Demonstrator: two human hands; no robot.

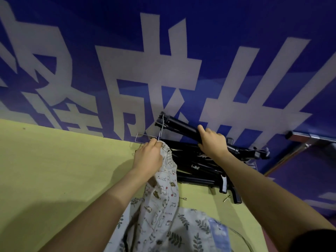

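My left hand (148, 155) grips the top of a white garment with small animal prints (163, 188) together with a thin wire hanger (145, 138). The hanger's hook reaches up to the end of a black tripod (181, 127). My right hand (211, 140) grips that tripod's folded legs and holds it tilted, its left end raised against the banner. The garment hangs down from my left hand toward the bottom of the view.
More folded black stands (200, 171) lie stacked on the yellow-green floor (54, 170) below the tripod. A blue banner with large white characters (163, 60) stands behind. Leaf-print fabric (190, 230) lies at the bottom, and small brass parts (226, 199) lie on the floor.
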